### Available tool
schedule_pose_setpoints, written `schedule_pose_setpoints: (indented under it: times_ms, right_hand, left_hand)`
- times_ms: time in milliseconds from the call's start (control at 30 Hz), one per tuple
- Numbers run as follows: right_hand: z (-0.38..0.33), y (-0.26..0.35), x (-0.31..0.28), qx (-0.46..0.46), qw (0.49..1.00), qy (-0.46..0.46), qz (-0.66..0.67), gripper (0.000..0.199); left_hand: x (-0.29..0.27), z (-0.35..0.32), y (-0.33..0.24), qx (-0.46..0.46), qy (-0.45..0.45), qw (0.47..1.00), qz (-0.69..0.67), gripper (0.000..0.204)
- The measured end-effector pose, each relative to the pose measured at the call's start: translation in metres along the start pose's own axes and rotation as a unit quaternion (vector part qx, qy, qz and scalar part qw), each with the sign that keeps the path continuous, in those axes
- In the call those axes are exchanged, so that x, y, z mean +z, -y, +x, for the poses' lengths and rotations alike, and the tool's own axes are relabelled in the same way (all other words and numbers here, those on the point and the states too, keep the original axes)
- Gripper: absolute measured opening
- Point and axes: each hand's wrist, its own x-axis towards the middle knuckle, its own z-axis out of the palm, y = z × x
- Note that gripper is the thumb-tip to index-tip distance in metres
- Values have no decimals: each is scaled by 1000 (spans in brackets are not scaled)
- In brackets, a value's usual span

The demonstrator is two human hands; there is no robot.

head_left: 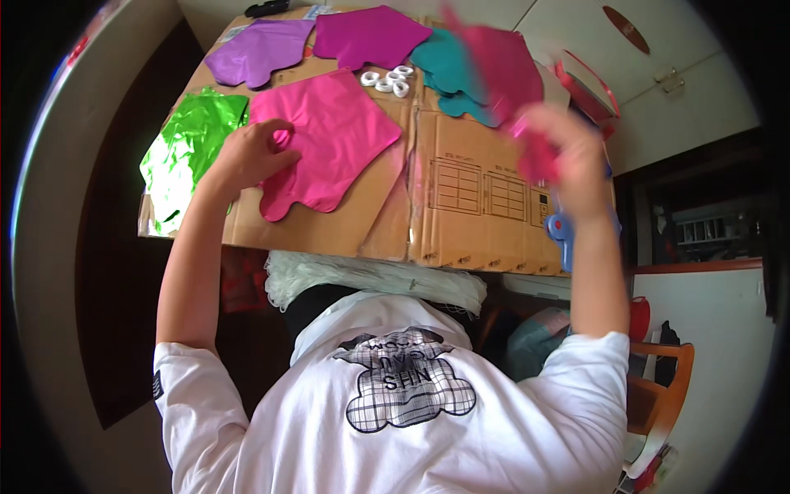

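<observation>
A flat pink foil balloon (329, 136) lies on the cardboard-covered table. My left hand (255, 155) rests at its left edge, fingers curved, with a gap between thumb and forefinger. My right hand (569, 152), blurred by motion, is raised over the right side with its fingers closed on a darker pink foil balloon (504, 74), also smeared. Beside my left hand is a shiny green foil balloon (185, 148). Along the far side lie a light purple balloon (262, 51), a magenta balloon (370, 34) and overlapping teal balloons (444, 70).
Several small white rings (388, 80), possibly ribbon rolls, sit beyond the pink balloon. Flattened cardboard (494, 239) covers the tabletop. A blue plastic object (561, 237) is partly hidden by my right forearm. A red-edged object (591, 90) stands far right. A wooden chair (679, 379) is lower right.
</observation>
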Motion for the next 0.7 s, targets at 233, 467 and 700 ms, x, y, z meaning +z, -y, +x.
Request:
schedule_pose_setpoints:
  times_ms: [233, 467, 700]
  right_hand:
    - [-101, -20, 52, -25, 953, 180, -242, 45]
    - [-82, -4, 33, 49, 949, 293, -109, 79]
    - [-82, -23, 62, -39, 952, 208, -222, 59]
  left_hand:
    - [6, 4, 10, 30, -43, 994, -93, 44]
    - [-24, -19, 71, 22, -259, 956, -134, 26]
    - [-31, -51, 131, -80, -301, 942, -122, 26]
